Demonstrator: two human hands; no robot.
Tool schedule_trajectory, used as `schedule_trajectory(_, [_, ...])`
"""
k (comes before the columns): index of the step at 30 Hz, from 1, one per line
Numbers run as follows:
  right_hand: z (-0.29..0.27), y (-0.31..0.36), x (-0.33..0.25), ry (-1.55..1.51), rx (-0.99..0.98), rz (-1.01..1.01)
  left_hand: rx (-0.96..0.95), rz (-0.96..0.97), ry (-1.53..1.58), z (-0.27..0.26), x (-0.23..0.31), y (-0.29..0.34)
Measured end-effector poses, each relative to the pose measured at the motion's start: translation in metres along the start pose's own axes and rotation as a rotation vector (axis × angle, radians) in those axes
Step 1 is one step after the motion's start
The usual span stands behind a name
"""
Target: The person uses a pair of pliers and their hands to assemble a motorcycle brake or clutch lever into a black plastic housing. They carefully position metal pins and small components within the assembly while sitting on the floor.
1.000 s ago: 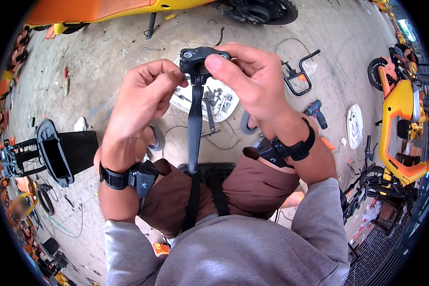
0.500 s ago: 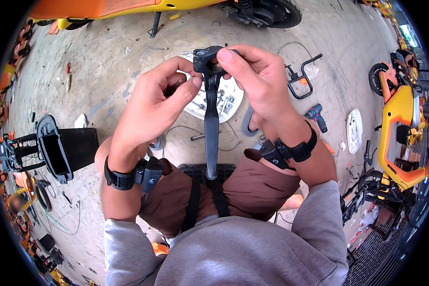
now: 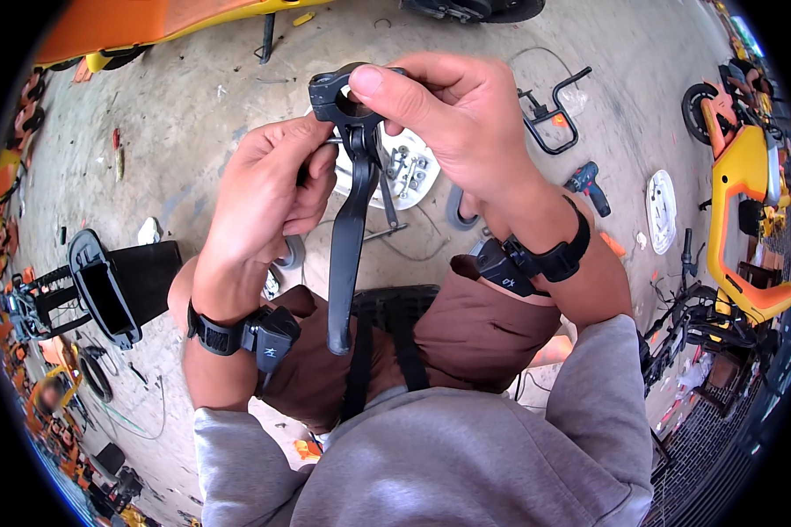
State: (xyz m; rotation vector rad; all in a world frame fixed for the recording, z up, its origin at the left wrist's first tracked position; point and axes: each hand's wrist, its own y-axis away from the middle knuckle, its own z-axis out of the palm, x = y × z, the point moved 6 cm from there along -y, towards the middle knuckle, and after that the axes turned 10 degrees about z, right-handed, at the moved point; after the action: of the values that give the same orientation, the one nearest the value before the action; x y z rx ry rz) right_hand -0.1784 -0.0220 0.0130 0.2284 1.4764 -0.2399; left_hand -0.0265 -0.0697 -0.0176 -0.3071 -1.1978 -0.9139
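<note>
A black brake lever (image 3: pixel 349 237) hangs in front of me, its clamp ring at the top and its long blade pointing down toward my lap. My right hand (image 3: pixel 457 119) grips the ring between thumb and fingers. Just below the clamp, on its left side, my left hand (image 3: pixel 277 171) is closed, thumb and fingertips pinched together. A thin dark bit shows between these fingertips and the lever; what it is, I cannot make out. Behind the lever lies a white tray (image 3: pixel 426 180) with several bolts and small metal parts, partly hidden by my hands.
On the floor to the right are a black bent-tube frame (image 3: pixel 574 123), a cordless drill (image 3: pixel 591 187) and a white dish (image 3: pixel 662 211). A black box-shaped part (image 3: pixel 105 290) lies at left. Yellow-orange scooter bodies (image 3: pixel 734 228) stand right and at the top.
The brake lever has moved left and is turned, its blade now swung toward the lower left. My left fingers have closed in just below the clamp.
</note>
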Motion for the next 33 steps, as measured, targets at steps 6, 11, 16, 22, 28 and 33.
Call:
schedule_trajectory(6, [-0.003, 0.003, -0.001, -0.062, 0.01, 0.064, 0.052, 0.004, -0.059, 0.004, 0.008, -0.001])
schedule_trajectory(11, [-0.006, 0.003, -0.003, -0.147, -0.016, 0.107, 0.016, 0.126, -0.162, 0.013, 0.019, 0.002])
schedule_trajectory(16, [-0.004, 0.002, -0.003, -0.149, -0.06, 0.142, -0.019, 0.316, -0.282, 0.01, 0.021, 0.002])
schedule_trajectory(22, [-0.002, 0.003, 0.0, -0.154, -0.076, 0.156, -0.105, 0.1, -0.099, -0.001, 0.014, 0.001])
schedule_trajectory(28, [-0.004, 0.0, 0.002, -0.2, -0.085, 0.182, 0.047, 0.228, -0.219, 0.009, 0.023, 0.003])
schedule_trajectory(33, [-0.004, 0.001, 0.005, -0.203, -0.087, 0.203, 0.033, 0.389, -0.398, 0.005, 0.021, 0.003])
